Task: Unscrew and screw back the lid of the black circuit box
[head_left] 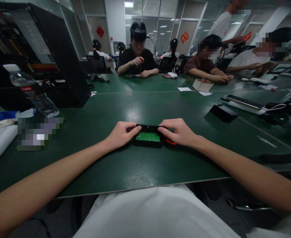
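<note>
Between my hands is a small black open box (pixel 148 144) with a green circuit board (pixel 147 136) lying inside it. My left hand (pixel 121 134) grips the box's left end, thumb on the far rim and fingers behind. At the right end, my right hand (pixel 178 132) pinches the same rim between thumb and fingers. Under my right hand a red curved piece (pixel 170 141) shows in part; its kind I cannot make out. The box is low over the green table (pixel 140 172); whether it rests on it I cannot tell.
A water bottle (pixel 33 91) leans beside an open black computer case (pixel 61 56) at left. A black block (pixel 224 113) and a phone-like slab (pixel 244 102) lie at right. Farther back are a small carton (pixel 202 85) and a person in black (pixel 138 59) across the table.
</note>
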